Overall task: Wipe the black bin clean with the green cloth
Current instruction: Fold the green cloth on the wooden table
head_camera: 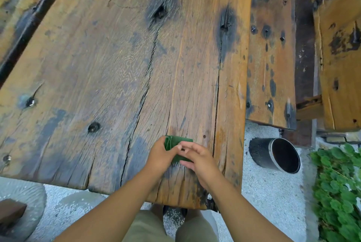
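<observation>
The cloth (176, 141) is gripped by the left hand (161, 154) and pinched by the right hand (198, 158) on the table (117, 65). The bin (273, 155) is seen tipped on gravel (269, 193), apart; wiping is judged unstarted.

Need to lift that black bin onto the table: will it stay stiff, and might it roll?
Probably stiff: the black bin keeps a clean round mouth edged in shiny metal. Its wall is cylindrical, so if tipped over on the ground it would likely roll. No contents show in its dark inside, so it is probably light, though the material is unclear.
</observation>
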The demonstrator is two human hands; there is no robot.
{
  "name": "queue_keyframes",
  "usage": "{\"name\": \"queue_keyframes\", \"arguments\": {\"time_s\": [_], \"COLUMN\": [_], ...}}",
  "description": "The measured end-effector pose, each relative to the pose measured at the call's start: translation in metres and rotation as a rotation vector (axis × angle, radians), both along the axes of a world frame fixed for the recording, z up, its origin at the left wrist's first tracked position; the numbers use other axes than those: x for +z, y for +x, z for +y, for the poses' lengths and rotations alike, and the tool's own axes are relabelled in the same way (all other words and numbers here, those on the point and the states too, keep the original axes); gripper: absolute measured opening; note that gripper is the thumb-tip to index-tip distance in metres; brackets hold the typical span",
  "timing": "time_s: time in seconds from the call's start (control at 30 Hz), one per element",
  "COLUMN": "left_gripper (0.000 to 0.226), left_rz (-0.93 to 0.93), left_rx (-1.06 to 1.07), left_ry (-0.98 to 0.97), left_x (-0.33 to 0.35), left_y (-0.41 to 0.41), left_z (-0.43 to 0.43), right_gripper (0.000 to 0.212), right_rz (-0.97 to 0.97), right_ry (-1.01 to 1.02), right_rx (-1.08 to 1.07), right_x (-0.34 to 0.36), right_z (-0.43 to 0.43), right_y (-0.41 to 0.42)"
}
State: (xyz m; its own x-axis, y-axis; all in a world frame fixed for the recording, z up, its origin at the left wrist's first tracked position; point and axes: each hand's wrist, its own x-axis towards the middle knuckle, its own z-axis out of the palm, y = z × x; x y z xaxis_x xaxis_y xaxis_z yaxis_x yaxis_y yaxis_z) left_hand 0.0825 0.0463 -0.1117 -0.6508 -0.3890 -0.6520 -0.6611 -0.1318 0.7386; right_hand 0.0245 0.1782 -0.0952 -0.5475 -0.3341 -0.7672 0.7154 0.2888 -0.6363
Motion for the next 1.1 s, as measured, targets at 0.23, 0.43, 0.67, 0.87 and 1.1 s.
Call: {"name": "queue_keyframes", "arguments": {"time_s": [0.23,0.43,0.67,0.87,1.1], "left_gripper": [0.013,0.021,0.039,0.039,0.046], "left_rz": [-0.122,-0.161,-0.188,-0.008,-0.108], "left_rx": [-0.131,-0.127,-0.519,-0.965,-1.239], "left_ry": [-0.315,-0.319,-0.55,-0.865,-0.849], "left_x": [-0.023,-0.037,-0.028,-0.016,-0.016], "left_y": [-0.01,-0.005,-0.014,-0.036,-0.064], "left_z": [-0.013,-0.02,-0.035,-0.033,-0.009], "right_gripper": [0.022,0.024,0.02,0.021,0.025], "right_rz": [-0.109,-0.13,-0.151,0.115,0.099], "right_ry": [-0.004,0.037,0.044,0.296,0.325], "right_rx": [-0.223,-0.189,-0.203,0.005,-0.049], "right_x": [-0.01,-0.016,-0.015,-0.016,-0.007], "right_z": [0.004,-0.001,0.001,0.013,0.04], "right_y": [-0.016,-0.019,-0.022,-0.013,0.008]}}
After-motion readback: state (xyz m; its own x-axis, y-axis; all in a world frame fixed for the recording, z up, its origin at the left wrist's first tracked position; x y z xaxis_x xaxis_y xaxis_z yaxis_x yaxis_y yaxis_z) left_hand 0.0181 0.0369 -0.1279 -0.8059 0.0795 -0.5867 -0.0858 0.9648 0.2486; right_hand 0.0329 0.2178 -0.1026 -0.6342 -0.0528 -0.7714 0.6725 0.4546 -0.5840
